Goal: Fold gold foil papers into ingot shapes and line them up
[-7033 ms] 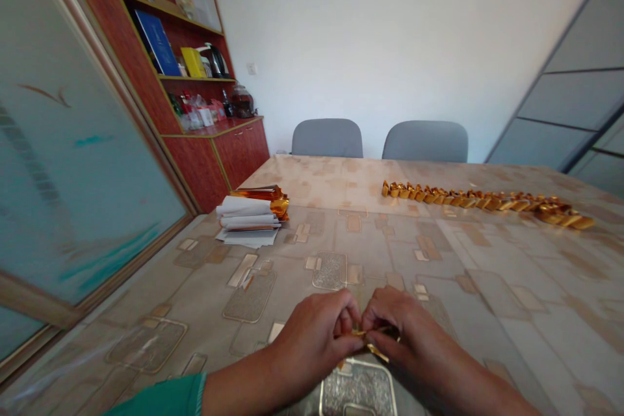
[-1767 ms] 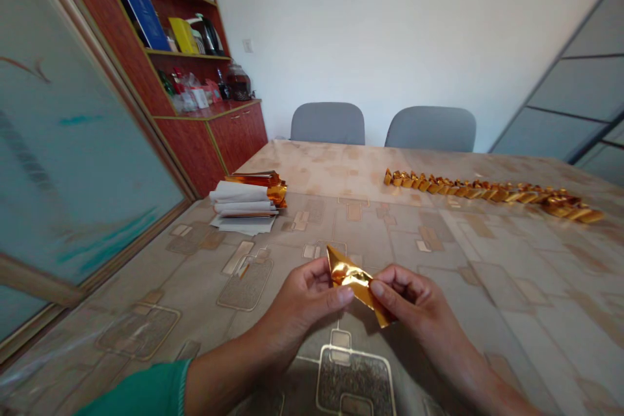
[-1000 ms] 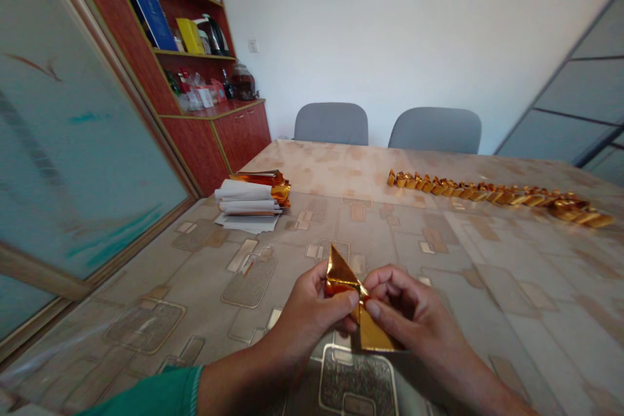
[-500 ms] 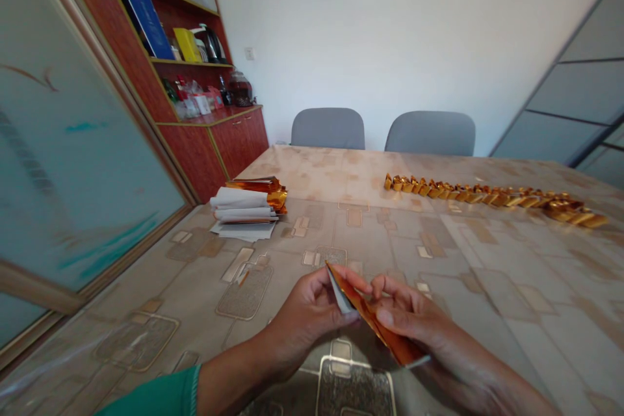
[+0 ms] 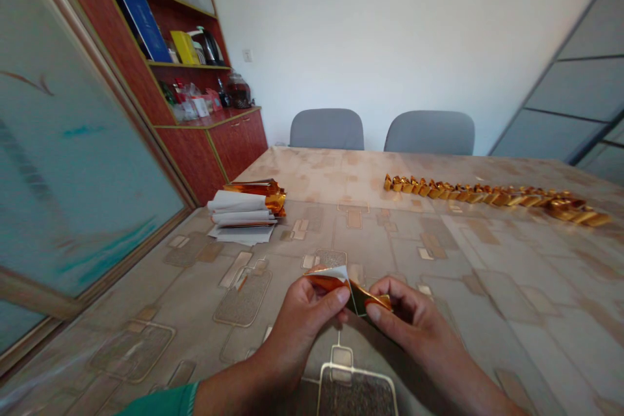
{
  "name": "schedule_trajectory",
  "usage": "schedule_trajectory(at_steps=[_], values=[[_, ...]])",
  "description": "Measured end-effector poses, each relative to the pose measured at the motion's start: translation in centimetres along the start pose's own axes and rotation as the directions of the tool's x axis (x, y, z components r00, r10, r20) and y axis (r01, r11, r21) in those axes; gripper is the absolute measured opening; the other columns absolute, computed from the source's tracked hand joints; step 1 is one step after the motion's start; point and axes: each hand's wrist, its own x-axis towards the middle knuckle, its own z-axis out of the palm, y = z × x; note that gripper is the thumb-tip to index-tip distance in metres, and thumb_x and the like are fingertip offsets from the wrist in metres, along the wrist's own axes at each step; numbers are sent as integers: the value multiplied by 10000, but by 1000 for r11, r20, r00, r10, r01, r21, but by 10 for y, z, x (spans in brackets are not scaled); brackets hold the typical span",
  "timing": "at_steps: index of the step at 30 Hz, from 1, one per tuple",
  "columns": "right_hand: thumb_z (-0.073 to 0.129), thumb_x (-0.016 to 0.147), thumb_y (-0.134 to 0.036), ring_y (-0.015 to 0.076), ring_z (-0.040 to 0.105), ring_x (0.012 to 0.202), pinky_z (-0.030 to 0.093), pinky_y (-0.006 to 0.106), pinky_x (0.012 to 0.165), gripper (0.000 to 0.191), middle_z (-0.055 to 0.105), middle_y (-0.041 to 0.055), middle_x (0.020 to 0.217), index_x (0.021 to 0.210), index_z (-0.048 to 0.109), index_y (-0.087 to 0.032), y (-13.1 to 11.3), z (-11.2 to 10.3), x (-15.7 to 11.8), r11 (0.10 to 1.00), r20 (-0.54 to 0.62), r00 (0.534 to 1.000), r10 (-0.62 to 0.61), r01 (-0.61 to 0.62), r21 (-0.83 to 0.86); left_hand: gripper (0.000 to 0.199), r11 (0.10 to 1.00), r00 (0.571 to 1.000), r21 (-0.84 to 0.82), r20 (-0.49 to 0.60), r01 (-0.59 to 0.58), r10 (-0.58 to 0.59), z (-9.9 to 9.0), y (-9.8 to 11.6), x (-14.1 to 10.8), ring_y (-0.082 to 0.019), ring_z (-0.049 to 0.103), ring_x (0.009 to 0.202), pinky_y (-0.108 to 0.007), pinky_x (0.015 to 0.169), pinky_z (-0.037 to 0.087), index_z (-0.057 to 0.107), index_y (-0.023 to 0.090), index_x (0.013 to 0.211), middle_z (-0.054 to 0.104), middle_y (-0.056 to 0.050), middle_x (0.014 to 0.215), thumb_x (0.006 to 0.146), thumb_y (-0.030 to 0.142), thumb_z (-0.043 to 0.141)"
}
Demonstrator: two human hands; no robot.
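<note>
Here, near the front edge of the patterned tabletop [image 5: 463, 253], left hand [image 5: 307, 325] and right hand [image 5: 409, 318] pinching a gold foil sheet [image 5: 326, 282], folded gold pieces [image 5: 487, 194] lining the far edge.

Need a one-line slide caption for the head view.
Left hand and right hand pinch a gold foil sheet over a patterned tablecloth.

Two grey chairs [image 5: 326, 130], red wooden cabinet [image 5: 234, 156], patterned tablecloth [image 5: 439, 240]
</note>
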Motion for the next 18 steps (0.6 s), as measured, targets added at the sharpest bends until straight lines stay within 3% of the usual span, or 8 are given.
schedule_trajectory(at_steps=[3, 7, 10, 12, 14, 18], values=[[770, 763, -604, 123, 439, 591, 358, 270, 568, 441, 552, -19, 649, 726, 597, -200, 5, 3, 3, 1000, -26, 1000, -10, 10, -17, 410, 999, 999, 1, 34, 42, -42, 3, -1, -2, -107, 573, 656, -226, 646, 472, 707, 142, 809, 684, -19, 749, 627, 446, 913], [733, 824, -568, 146, 526, 660, 414, 281, 626, 386, 606, 3, 709, 773, 621, -202, 7, 0, 2, 999, 20, 999, -35, 35, -5, 401, 998, 998, -24, 16, 57, -57, 5, 0, -3, -101, 578, 651, -224, 656, 484, 698, 142, 790, 683, -14, 738, 605, 412, 929], [549, 980, -514, 175, 596, 792, 460, 298, 709, 316, 649, 29, 841, 968, 674, -223, 6, -10, -1, 996, 42, 996, -74, 76, -50, 415, 993, 996, -89, -38, 80, -84, 2, 3, -1, -112, 616, 701, -225, 666, 505, 683, 154, 840, 704, -19, 808, 596, 371, 939], [463, 1040, -417, 169, 605, 825, 480, 299, 740, 260, 655, 27, 918, 1152, 646, -269, 4, -19, -2, 973, 38, 988, -152, 156, -168, 433, 986, 989, -116, -60, 124, -132, -2, 5, 0, -131, 650, 773, -233, 698, 521, 674, 158, 895, 719, -35, 886, 605, 347, 934], [503, 1028, -291, 164, 605, 879, 493, 296, 785, 247, 646, 24, 1013, 1255, 596, -316, 1, -25, -3, 877, 118, 948, -294, 317, -361, 435, 979, 982, -112, -51, 173, -179, -4, 7, 0, -143, 662, 813, -244, 723, 532, 667, 155, 929, 720, -47, 931, 621, 327, 922], [537, 989, -139, 181, 580, 1042, 497, 287, 855, 335, 610, 53, 1151, 1283, 581, -295, -5, -24, -4, 509, 442, 778, -445, 627, -590, 390, 978, 979, -56, -2, 203, -204, -4, 9, -3, -144, 653, 789, -263, 719, 543, 648, 151, 920, 699, -36, 904, 657, 302, 893]])
